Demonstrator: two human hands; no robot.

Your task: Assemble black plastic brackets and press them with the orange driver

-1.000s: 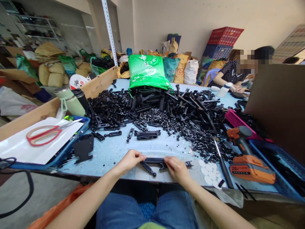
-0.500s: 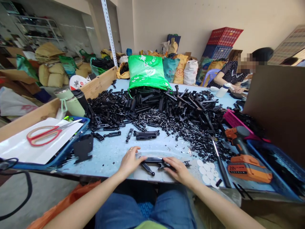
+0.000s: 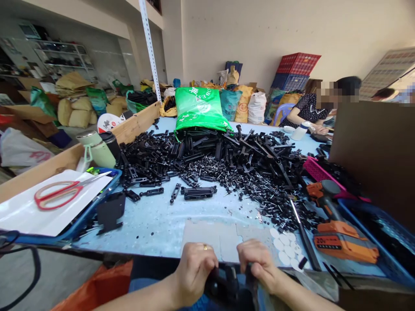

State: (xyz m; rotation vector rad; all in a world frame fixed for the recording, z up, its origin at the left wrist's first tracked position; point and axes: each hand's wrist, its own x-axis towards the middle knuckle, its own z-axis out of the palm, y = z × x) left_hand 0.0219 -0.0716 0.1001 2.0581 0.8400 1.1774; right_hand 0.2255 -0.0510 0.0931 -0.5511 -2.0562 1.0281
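Observation:
Close to my lap, below the table's front edge, my left hand (image 3: 195, 268) is closed on the left side of a black plastic bracket (image 3: 228, 287). My right hand (image 3: 257, 262) grips the same piece from the right, with fingers curled over it. Motion blurs the bracket, so its exact shape is unclear. Grey flat pads (image 3: 210, 239) lie on the table just beyond my hands. Farther in, a short stack of black arms (image 3: 198, 192) rests in front of a heap of black plastic parts (image 3: 149, 151) and a spread of screws with black heads (image 3: 256, 190).
On the right are an orange cordless drill (image 3: 345, 242), a hammer (image 3: 304, 237), white discs (image 3: 283, 246) and a blue basket (image 3: 372, 229). Scissors (image 3: 60, 194) lie on white paper at left, near a green bottle (image 3: 97, 149). A green sack (image 3: 202, 108) and a seated person (image 3: 311, 108) are beyond.
Both hands have drawn back from the tabletop toward my lap, taking the black bracket along. The pads where it lay are now exposed. The view has tilted up slightly.

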